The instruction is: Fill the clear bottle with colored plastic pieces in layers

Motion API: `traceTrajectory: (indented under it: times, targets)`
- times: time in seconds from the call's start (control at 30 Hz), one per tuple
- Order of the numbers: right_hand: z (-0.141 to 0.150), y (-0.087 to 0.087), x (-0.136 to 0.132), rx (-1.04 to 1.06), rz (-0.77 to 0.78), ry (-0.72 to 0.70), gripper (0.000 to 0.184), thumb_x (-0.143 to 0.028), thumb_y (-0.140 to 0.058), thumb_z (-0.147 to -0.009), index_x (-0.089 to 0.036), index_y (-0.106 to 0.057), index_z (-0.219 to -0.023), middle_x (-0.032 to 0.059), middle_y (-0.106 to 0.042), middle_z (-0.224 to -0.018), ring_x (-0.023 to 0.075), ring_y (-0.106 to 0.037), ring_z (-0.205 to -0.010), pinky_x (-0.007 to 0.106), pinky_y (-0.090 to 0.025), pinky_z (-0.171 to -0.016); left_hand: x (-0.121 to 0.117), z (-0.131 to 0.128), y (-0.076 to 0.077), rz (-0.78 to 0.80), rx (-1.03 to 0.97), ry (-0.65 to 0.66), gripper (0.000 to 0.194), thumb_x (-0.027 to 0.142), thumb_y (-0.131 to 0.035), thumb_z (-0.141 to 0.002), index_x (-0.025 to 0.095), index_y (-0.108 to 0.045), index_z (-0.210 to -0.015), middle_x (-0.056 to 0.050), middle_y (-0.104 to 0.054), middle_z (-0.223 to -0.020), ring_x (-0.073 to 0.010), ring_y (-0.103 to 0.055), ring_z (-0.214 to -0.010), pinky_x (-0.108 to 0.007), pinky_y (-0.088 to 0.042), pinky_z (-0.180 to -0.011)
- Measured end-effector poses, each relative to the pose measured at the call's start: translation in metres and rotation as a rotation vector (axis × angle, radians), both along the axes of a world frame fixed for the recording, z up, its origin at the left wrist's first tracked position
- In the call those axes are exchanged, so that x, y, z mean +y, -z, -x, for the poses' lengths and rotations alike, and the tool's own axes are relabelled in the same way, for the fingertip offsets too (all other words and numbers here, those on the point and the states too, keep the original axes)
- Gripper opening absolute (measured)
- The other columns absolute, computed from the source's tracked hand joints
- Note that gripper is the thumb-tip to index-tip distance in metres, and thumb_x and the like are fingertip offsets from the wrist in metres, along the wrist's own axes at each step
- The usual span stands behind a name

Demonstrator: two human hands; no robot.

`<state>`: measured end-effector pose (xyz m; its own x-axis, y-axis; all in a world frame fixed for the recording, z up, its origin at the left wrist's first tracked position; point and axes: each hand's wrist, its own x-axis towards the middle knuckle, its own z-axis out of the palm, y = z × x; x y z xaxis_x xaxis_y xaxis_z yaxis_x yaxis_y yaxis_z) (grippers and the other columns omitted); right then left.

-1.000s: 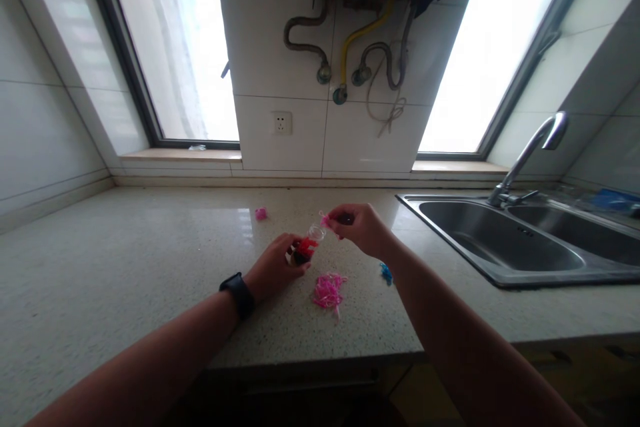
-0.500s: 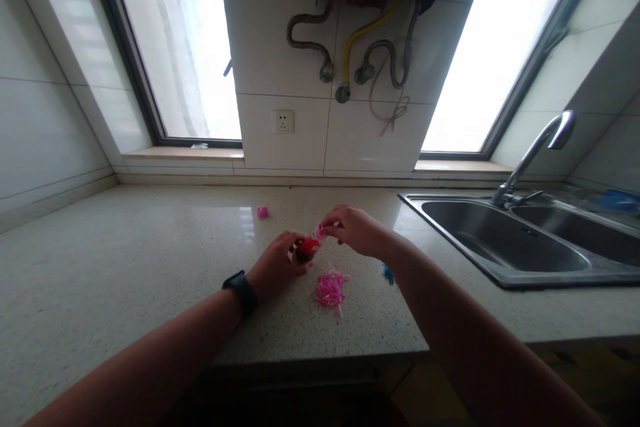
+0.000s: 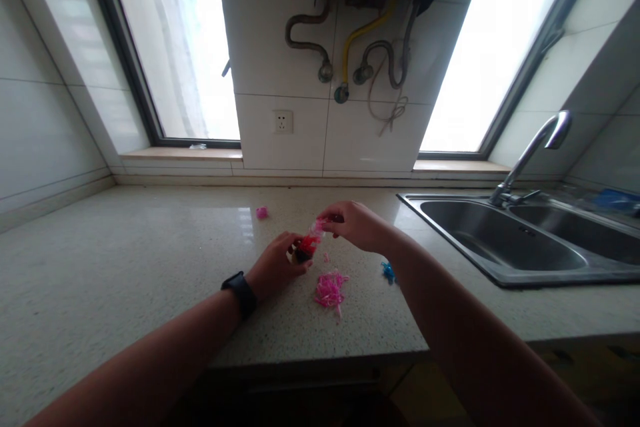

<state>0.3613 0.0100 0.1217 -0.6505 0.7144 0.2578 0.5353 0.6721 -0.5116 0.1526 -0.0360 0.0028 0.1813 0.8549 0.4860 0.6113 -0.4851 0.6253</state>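
Note:
My left hand [image 3: 283, 259], with a dark watch on its wrist, is closed around a small clear bottle [image 3: 312, 237] that leans to the right. Red pieces and something dark show through the bottle's side. At its upper end my right hand [image 3: 349, 221] pinches pink strands, perhaps small elastic bands; the fingers partly hide them. A loose pile of pink bands [image 3: 330, 289] lies on the counter just in front of the hands. One small pink piece [image 3: 327, 257] rests between pile and bottle. Beside my right forearm sits a little heap of blue bands [image 3: 388, 272], partly covered.
A small pink cap-like object [image 3: 262, 213] lies farther back on the speckled counter [image 3: 165, 247]. To the right is a steel double sink [image 3: 500, 233] with a curved faucet [image 3: 535, 147]. The tiled wall with pipes and a socket [image 3: 283, 121] stands behind.
A small pink piece now shows on the counter below the bottle. My right hand has shifted slightly up and left at the bottle's top; the left has barely moved.

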Motion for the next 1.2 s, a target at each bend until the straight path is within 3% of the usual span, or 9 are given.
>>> traceTrajectory:
  times: [0.17,0.3,0.47,0.63,0.8,1.03,1.2]
  targets:
    - [0.001,0.007,0.004,0.183,-0.016,0.055,0.017,-0.021,-0.073,-0.077,-0.017,-0.07,-0.093,0.0035,-0.07,-0.076,0.0137,-0.061,-0.063,0.027,-0.044,-0.061,0.0,-0.001,-0.001,0.001,-0.001,0.005,0.036,0.025,-0.074,-0.074,0.02,-0.063,-0.108,-0.006,-0.062,-0.099,-0.0175,-0.059,-0.082,-0.029,-0.05,-0.068]
    - [0.001,0.009,0.002,0.13,-0.085,0.064,0.009,-0.025,-0.067,-0.083,-0.018,-0.073,-0.086,0.0034,-0.068,-0.071,0.015,-0.06,-0.066,0.028,-0.043,-0.065,0.0,-0.001,0.0,-0.005,-0.007,-0.002,0.035,0.025,-0.074,-0.075,0.019,-0.063,-0.107,-0.006,-0.062,-0.099,-0.0176,-0.059,-0.085,-0.028,-0.051,-0.068]
    - [-0.003,0.013,-0.004,0.184,-0.224,0.04,0.017,-0.029,-0.06,-0.089,-0.017,-0.072,-0.09,0.0066,-0.067,-0.092,0.013,-0.056,-0.072,0.029,-0.042,-0.07,0.002,-0.001,0.003,-0.012,-0.05,-0.005,0.034,0.027,-0.073,-0.076,0.02,-0.063,-0.108,-0.005,-0.063,-0.099,-0.016,-0.058,-0.083,-0.026,-0.051,-0.065]
    - [-0.011,0.031,-0.004,0.227,-0.047,0.025,0.029,-0.037,-0.062,-0.088,-0.016,-0.065,-0.108,0.0078,-0.067,-0.098,0.0136,-0.058,-0.073,0.028,-0.045,-0.068,0.002,-0.002,0.003,0.003,-0.109,0.015,0.036,0.032,-0.072,-0.079,0.02,-0.062,-0.112,-0.005,-0.064,-0.099,-0.0145,-0.059,-0.079,-0.025,-0.051,-0.061]
    - [-0.009,0.061,-0.002,0.211,0.075,-0.122,0.031,-0.037,-0.074,-0.078,-0.018,-0.065,-0.101,0.0053,-0.067,-0.093,0.0176,-0.062,-0.085,0.029,-0.048,-0.071,-0.005,-0.009,-0.004,-0.032,-0.063,0.035,0.037,0.034,-0.074,-0.079,0.022,-0.063,-0.112,-0.004,-0.065,-0.098,-0.0153,-0.06,-0.079,-0.028,-0.051,-0.065]
    - [-0.017,0.088,0.024,0.608,0.209,-0.082,0.037,-0.041,-0.074,-0.077,-0.016,-0.06,-0.101,0.0073,-0.069,-0.097,0.0176,-0.066,-0.087,0.032,-0.052,-0.076,-0.014,-0.017,-0.011,-0.012,-0.004,-0.008,0.061,0.045,-0.072,-0.08,0.022,-0.05,-0.132,-0.009,-0.062,-0.113,-0.0181,-0.058,-0.085,-0.033,-0.051,-0.072]
    - [-0.034,0.089,0.038,0.704,0.187,0.055,0.04,-0.043,-0.073,-0.076,-0.016,-0.06,-0.102,0.0071,-0.069,-0.094,0.0157,-0.064,-0.081,0.03,-0.051,-0.072,-0.023,-0.017,-0.021,0.111,0.23,0.213,0.062,0.049,-0.071,-0.079,0.025,-0.053,-0.133,-0.01,-0.059,-0.118,-0.021,-0.059,-0.092,-0.037,-0.051,-0.082]
